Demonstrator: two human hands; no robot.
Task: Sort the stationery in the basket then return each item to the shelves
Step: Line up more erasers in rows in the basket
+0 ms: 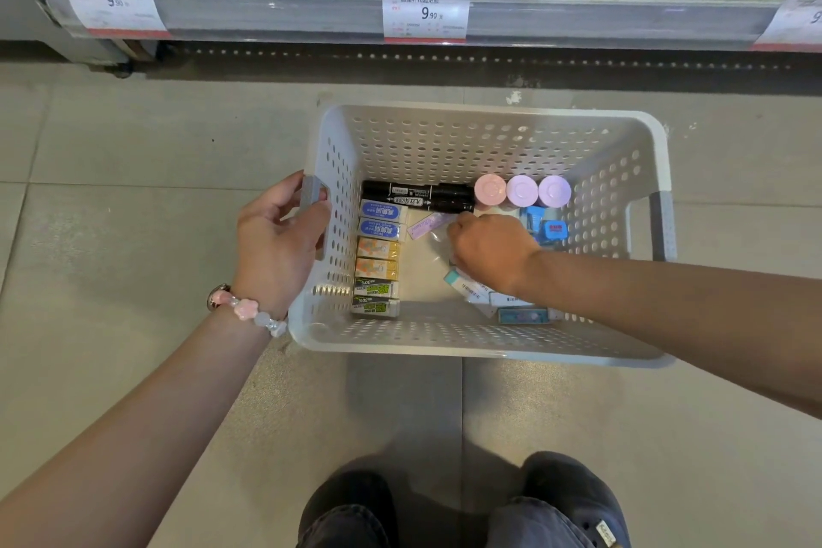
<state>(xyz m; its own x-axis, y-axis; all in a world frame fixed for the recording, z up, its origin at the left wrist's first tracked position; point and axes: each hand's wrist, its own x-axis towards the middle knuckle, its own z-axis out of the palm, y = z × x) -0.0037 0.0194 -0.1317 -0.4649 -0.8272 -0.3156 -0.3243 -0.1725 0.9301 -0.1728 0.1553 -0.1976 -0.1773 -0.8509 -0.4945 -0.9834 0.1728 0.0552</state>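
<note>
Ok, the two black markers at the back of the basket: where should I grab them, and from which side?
Probably from straight above, pinching across the middle of the barrels. The black markers lie flat, side by side, along the basket back wall. Their left ends sit at the side wall and the right ends nearly touch the pink round cap, so the ends give little room. The blue erasers crowd the near side.

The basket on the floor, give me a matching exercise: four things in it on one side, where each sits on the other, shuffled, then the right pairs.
Things in the basket:
1. black markers
2. round pastel caps
3. column of small eraser boxes
4. left hand

Places:
A. along the left wall
B. on the left handle
C. back row, right
D. back row, left

Pairs: 1-D, 2-C, 3-A, 4-B
</note>
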